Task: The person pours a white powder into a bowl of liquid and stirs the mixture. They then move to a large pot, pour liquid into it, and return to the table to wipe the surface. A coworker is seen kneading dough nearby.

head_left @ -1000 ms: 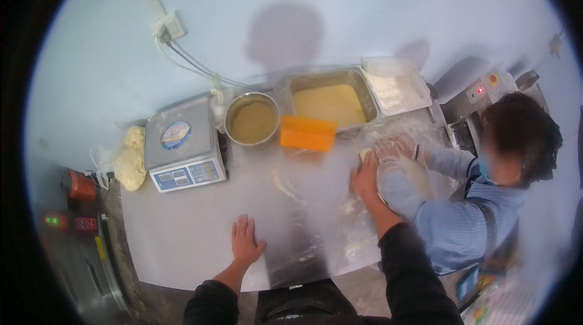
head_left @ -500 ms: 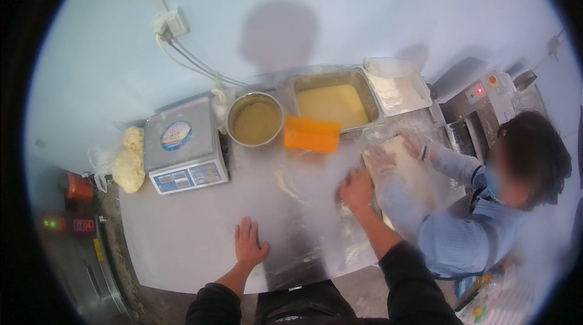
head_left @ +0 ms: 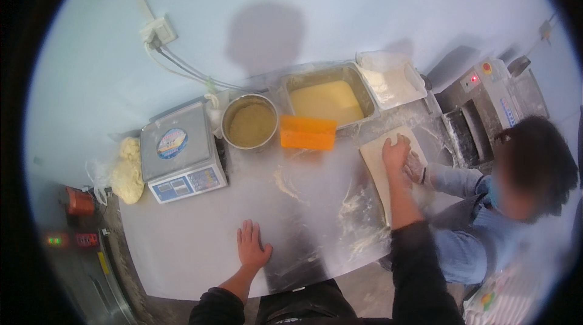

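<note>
My left hand [head_left: 252,247] lies flat on the steel table, fingers stretched out and holding nothing. On a pale folded slab of dough [head_left: 378,158] at the right rests my right hand [head_left: 396,154], its fingers apart. Right beside it is the gloved hand [head_left: 415,168] of a co-worker, also at the dough; whether the two hands touch I cannot tell. My forearm and the co-worker's arms hide part of the slab. Between my hands and the wall, an orange scraper [head_left: 308,134] leans against a metal tub of yellow liquid [head_left: 371,109].
At the left stand a digital scale [head_left: 182,155] and a lump of yellow dough [head_left: 127,179]. A round pot of brownish filling [head_left: 250,123] and a white tray with flour [head_left: 401,85] line the wall. A machine with a red light [head_left: 492,97] stands far right, behind the co-worker [head_left: 480,228].
My right hand has moved right, from the table beside the dough onto it. The co-worker's hands have shifted, and one is no longer visible. My left hand stays flat on the table.
</note>
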